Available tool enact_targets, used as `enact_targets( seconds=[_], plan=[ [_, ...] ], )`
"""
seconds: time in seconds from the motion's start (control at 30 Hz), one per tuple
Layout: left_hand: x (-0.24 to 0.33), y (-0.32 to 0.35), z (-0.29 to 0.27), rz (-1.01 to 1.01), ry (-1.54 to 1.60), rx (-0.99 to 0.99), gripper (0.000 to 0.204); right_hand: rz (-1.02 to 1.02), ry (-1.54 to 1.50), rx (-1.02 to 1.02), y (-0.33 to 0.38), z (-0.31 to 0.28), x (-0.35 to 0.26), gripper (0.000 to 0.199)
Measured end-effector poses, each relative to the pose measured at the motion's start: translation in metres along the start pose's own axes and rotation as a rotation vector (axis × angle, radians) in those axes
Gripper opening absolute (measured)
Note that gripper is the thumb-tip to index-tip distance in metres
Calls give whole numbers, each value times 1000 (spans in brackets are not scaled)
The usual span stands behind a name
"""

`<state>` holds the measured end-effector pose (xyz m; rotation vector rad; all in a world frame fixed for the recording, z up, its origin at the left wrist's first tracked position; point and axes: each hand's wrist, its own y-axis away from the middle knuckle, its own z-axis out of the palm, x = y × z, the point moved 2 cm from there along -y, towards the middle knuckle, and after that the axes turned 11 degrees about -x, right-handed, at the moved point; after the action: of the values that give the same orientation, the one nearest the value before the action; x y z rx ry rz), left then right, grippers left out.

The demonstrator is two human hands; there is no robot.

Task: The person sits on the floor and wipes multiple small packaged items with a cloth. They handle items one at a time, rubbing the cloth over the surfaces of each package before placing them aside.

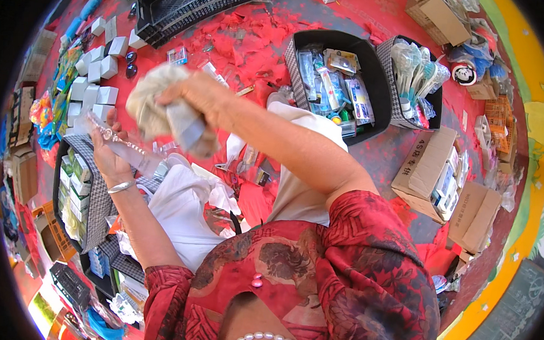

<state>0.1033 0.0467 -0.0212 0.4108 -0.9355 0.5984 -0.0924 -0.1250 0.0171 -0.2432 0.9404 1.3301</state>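
Left grip [107, 161] pinching clear packet [138, 156] | right grip [196, 96] clutching beige cloth [154, 107] | black bin [379, 77]: packages [358, 100]

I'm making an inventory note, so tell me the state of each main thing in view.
Left hand, holding clear package.
Right hand, gripping cloth.
Clear package, tilted.
Cloth, bunched.
Front bin, open, holding packets.
Bin beside it, open, packed with long-handled items.
Left bin, open, holding small cartons.
Printed cardboard box, open.
Small white boxes, shut.
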Motion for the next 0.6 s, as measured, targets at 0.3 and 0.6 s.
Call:
enact_targets(
  seconds=[0.3,0.6],
  plan=[
    [-61,34,99,-552,114,-238,35,-921,1401,152,1,12,-30,53],
    [-43,39,101,-499,433,-408,44,-717,777,427,-19,-59,-83,28]
  ],
)
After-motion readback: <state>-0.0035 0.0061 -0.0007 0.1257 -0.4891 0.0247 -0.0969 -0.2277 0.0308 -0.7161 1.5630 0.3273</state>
